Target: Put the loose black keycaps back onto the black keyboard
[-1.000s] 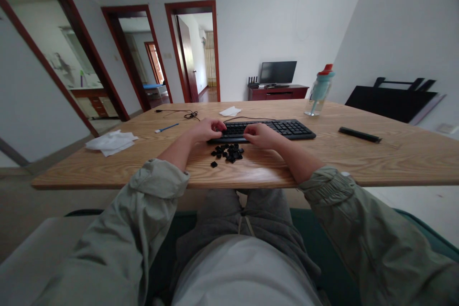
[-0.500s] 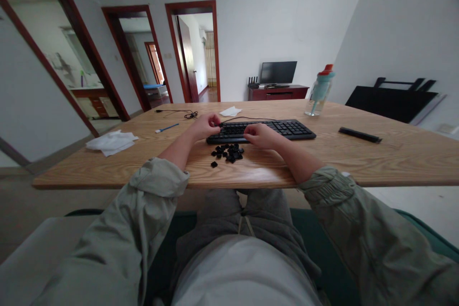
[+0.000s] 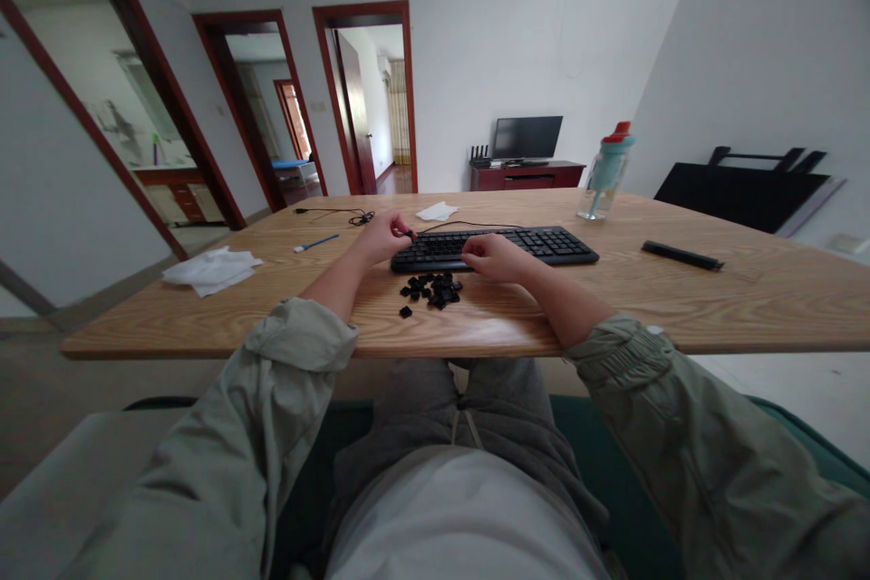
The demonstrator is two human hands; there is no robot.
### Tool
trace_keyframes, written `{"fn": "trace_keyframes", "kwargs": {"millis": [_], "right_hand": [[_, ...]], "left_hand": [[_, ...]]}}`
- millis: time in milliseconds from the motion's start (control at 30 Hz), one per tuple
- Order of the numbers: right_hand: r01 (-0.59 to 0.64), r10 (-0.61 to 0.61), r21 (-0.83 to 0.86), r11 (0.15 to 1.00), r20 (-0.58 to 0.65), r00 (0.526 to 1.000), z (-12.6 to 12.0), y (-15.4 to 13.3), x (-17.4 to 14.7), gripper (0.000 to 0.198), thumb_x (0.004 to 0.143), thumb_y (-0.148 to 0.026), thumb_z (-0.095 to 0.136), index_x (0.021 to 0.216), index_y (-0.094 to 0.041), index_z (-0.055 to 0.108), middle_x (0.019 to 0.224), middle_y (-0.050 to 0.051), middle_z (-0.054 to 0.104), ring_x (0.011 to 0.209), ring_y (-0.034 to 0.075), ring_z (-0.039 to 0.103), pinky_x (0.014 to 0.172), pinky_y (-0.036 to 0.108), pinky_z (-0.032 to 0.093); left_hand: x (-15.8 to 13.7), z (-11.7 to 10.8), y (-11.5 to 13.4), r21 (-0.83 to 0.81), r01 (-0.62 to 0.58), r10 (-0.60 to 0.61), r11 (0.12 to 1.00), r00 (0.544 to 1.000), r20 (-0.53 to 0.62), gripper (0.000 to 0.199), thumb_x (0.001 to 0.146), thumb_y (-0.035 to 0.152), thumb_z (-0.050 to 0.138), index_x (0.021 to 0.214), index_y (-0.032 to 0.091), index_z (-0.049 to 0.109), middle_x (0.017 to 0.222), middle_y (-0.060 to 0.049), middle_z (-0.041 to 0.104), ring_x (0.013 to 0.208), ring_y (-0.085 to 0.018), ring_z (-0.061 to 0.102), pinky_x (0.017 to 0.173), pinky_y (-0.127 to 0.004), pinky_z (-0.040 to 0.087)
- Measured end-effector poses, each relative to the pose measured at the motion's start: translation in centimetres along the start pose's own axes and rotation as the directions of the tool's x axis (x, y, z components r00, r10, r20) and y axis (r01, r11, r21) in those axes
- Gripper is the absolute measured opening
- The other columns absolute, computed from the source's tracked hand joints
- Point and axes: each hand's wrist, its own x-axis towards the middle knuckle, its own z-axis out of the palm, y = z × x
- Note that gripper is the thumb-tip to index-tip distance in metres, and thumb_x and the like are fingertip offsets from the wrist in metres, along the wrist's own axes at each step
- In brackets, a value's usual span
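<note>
Black and full-size, the keyboard lies flat on the wood-grain table in front of you, its long side facing you and its number pad to your right. Your left hand is at the keyboard's left end, thumb and fingertips drawn close together near the back corner; a small dark spot shows at the tips, but you cannot tell from this view whether it is a piece being pinched or part of the keyboard behind. Your right hand is curled over the front edge, near the middle, its fingertips at the keys; whether they press together or grip anything is hidden. Between your forearms, just in front of the keyboard, loose black keycaps lie in a jumbled heap, and a single keycap sits apart, closer to you. A thin black cable runs behind the keyboard, and a bundled cord lies past your left hand. On your left are a blue brush with a white end and a crumpled white tissue; a second tissue lies beyond the keyboard. To your right, a clear bottle with a red-and-teal top stands upright near the far edge, and a narrow black bar lies nearer you.
</note>
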Motion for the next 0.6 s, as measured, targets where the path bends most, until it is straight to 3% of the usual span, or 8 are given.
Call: {"fn": "trace_keyframes", "kwargs": {"millis": [100, 233, 467, 600], "right_hand": [[-0.001, 0.001, -0.002, 1.000, -0.002, 1.000, -0.01, 0.03, 0.03, 0.016, 0.088, -0.021, 0.057, 0.087, -0.013, 0.070, 0.079, 0.003, 0.069, 0.066, 0.012, 0.055, 0.062, 0.023, 0.035], [0.010, -0.010, 0.003, 1.000, 0.003, 1.000, 0.00, 0.05, 0.04, 0.017, 0.088, -0.020, 0.055, 0.088, -0.013, 0.071, 0.079, 0.002, 0.069, 0.067, 0.012, 0.055, 0.063, 0.023, 0.036], [0.018, -0.018, 0.007, 1.000, 0.008, 1.000, 0.06, 0.07, 0.06, 0.015, 0.087, -0.018, 0.055, 0.086, -0.013, 0.069, 0.077, 0.002, 0.068, 0.066, 0.012, 0.055, 0.062, 0.024, 0.035], [0.009, -0.009, -0.007, 1.000, 0.002, 1.000, 0.06, 0.13, 0.07, 0.017, 0.088, -0.021, 0.055, 0.086, -0.013, 0.070, 0.076, 0.002, 0.068, 0.065, 0.012, 0.054, 0.062, 0.024, 0.035]], "left_hand": [[0.18, 0.07, -0.30, 0.071, -0.001, 0.001, 0.997, 1.000, -0.009, 0.016, 0.065, 0.021, 0.067, 0.076, 0.017, 0.056, 0.072, -0.001, 0.062, 0.066, -0.013, 0.053, 0.058, -0.024, 0.038], [0.22, 0.13, -0.44, 0.063, -0.028, 0.027, 0.998, 0.999, 0.023, 0.021, 0.069, 0.028, 0.071, 0.080, 0.015, 0.059, 0.079, -0.002, 0.063, 0.071, -0.013, 0.054, 0.063, -0.024, 0.041], [0.20, 0.38, -0.25, -0.085, 0.066, -0.056, 0.994, 0.991, 0.121, 0.018, 0.074, 0.024, 0.066, 0.087, 0.014, 0.058, 0.078, -0.002, 0.065, 0.062, -0.011, 0.057, 0.059, -0.023, 0.043], [0.31, 0.49, -0.05, -0.142, 0.090, -0.079, 0.986, 0.993, 0.082, 0.015, 0.073, 0.018, 0.065, 0.086, 0.014, 0.058, 0.080, -0.003, 0.067, 0.060, -0.011, 0.058, 0.058, -0.023, 0.044]]}}
